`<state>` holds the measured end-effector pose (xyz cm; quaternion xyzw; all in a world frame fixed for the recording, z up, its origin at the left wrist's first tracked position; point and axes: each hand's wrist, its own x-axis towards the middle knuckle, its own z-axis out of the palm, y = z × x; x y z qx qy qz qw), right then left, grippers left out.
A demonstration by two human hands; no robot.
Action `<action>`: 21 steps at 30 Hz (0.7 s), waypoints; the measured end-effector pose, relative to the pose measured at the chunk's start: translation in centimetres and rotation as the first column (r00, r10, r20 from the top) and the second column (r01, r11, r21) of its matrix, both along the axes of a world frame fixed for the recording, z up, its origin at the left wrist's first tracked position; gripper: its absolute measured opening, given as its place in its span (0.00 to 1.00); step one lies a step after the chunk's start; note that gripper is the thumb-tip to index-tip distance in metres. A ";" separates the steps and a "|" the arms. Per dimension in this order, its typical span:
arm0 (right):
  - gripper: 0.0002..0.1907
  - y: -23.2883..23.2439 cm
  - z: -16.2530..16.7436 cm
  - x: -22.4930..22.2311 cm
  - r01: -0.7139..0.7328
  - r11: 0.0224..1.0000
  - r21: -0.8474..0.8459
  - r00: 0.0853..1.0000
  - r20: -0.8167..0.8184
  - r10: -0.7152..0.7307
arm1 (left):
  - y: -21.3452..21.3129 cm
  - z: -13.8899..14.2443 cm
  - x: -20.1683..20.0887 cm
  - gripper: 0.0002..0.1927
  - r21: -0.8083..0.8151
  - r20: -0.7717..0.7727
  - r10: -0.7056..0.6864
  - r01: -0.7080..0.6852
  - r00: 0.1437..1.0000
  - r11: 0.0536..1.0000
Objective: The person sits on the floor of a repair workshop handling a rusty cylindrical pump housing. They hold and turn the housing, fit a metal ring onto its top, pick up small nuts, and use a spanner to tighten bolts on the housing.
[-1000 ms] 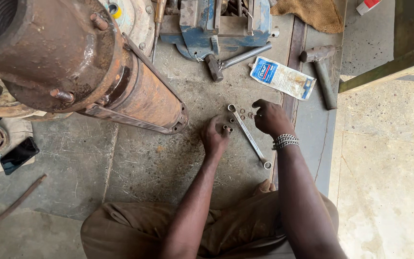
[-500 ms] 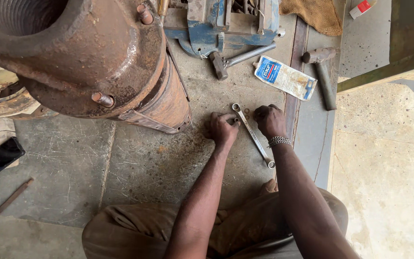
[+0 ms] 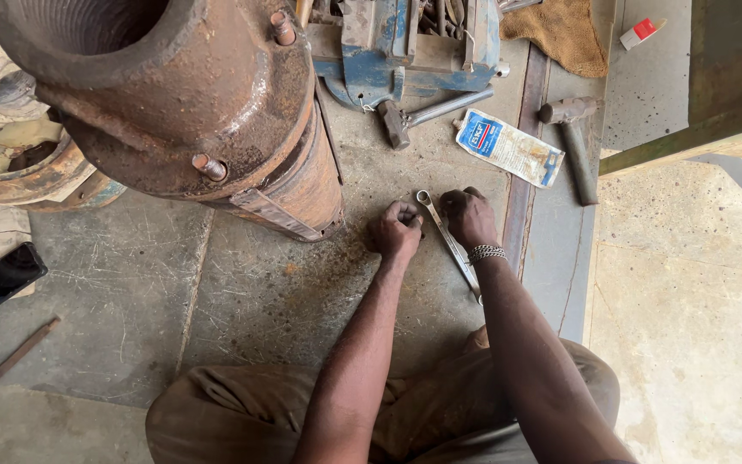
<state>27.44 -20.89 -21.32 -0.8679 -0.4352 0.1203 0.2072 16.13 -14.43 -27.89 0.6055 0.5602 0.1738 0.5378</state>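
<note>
Both hands rest curled on the concrete floor [image 3: 285, 301] — left hand [image 3: 397, 230] fisted, perhaps around something small, right hand [image 3: 469, 216] closed beside the wrench [image 3: 448, 243].

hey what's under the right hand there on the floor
A steel spanner lies on the concrete floor, passing under the right hand. Its ring end shows beside the fingers; the middle of its shaft is covered.

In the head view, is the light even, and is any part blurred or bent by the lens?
Head view: soft, even daylight with weak shadows; the concrete at right is brighter and a little washed out. The left hand, right hand and wrench look sharp. The rusty pump housing looms large and bulges near the lens. No strong glare.
</note>
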 end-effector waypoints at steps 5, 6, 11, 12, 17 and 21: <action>0.07 -0.7 0.0 1.2 -0.013 1.000 0.019 0.999 -0.041 0.014 | 0.5 0.6 -0.6 0.07 0.069 -0.162 -0.024 0.036 0.987 0.997; 0.08 -0.8 0.1 1.4 -0.026 1.000 -0.008 0.995 -0.100 0.025 | 0.6 0.8 -0.8 0.07 0.111 -0.136 0.006 0.009 0.991 0.994; 0.07 -0.9 -0.2 1.2 -0.136 0.980 -0.147 0.991 -0.038 0.132 | 0.4 0.6 -4.2 0.11 -0.278 0.367 0.288 -0.191 0.885 0.941; 0.08 -1.0 -0.4 1.0 -0.143 0.973 -0.182 0.989 0.019 0.149 | -0.2 0.3 -5.6 0.13 -0.346 0.444 0.313 -0.162 0.839 0.924; 0.07 -1.6 -1.0 0.6 -0.037 0.999 -0.036 0.999 0.019 0.037 | -4.8 -0.1 -13.2 0.10 -0.580 0.428 0.430 -0.122 0.795 0.805; 0.05 -1.4 1.1 0.5 0.036 0.997 -0.065 0.996 -0.084 -0.041 | -7.7 2.0 -16.0 0.14 -0.463 0.350 0.317 -0.131 0.881 0.877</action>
